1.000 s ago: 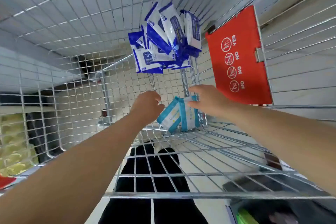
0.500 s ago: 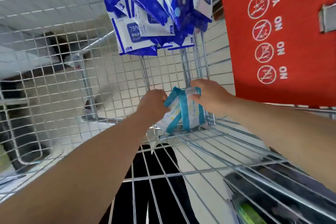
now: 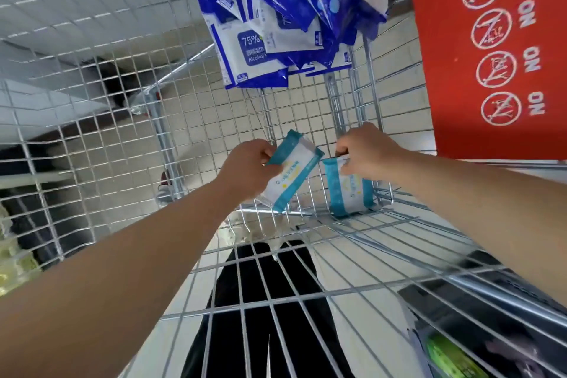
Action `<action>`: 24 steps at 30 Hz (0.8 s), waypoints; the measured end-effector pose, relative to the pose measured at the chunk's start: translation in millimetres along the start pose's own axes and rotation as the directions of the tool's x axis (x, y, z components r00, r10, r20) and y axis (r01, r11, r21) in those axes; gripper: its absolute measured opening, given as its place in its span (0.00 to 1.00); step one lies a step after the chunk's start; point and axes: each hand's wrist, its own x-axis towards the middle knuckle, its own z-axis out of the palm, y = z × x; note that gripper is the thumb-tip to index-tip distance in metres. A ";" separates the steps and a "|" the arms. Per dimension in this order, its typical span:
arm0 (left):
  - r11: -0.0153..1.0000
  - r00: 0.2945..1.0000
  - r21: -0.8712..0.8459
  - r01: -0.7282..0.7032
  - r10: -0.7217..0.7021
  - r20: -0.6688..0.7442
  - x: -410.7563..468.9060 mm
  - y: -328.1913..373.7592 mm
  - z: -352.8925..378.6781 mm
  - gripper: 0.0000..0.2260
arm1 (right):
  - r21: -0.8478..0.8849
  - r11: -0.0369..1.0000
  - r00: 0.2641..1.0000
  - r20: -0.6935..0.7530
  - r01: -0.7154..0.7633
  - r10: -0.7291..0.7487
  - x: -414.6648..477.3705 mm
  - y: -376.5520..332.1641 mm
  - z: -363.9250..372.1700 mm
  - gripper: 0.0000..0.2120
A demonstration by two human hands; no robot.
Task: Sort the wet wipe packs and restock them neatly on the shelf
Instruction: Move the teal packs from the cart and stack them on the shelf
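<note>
**Fig.** Wire cart, viewed from above. The left grip is clamping around one teal-edged pack by its long side and holding it tilted. The right grip is pinching the top seal of a second teal-edged pack, which is standing upright against the wire in the cart's corner. A heap of blue packs is lying farther in. The packs are appearing light, soft-bodied and glossy. The film is probably slipping easily under a fingertip pinch, so grasping across the full width, thumb opposing fingers, is looking safer.
</note>
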 end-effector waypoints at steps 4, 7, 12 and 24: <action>0.995 0.999 -0.095 0.022 -0.026 -0.044 -12.6 -2.1 -18.1 0.09 | 0.055 0.998 0.997 0.081 -0.025 0.020 -8.4 -9.9 -22.5 0.18; 0.974 0.997 -0.228 0.007 -0.023 -0.069 -32.2 5.5 -41.4 0.16 | 0.183 0.983 0.998 0.055 0.012 -0.022 -22.7 -20.4 -51.4 0.14; 0.916 0.977 -0.393 -0.076 -0.010 -0.213 -86.4 28.3 -86.5 0.17 | 0.377 0.920 0.990 -0.132 0.102 -0.055 -66.4 -53.2 -112.9 0.09; 0.779 0.712 -0.504 -0.373 -0.108 -0.694 -313.9 90.0 -153.8 0.03 | 0.609 0.680 0.912 -0.251 0.408 -0.323 -257.8 -168.2 -227.4 0.13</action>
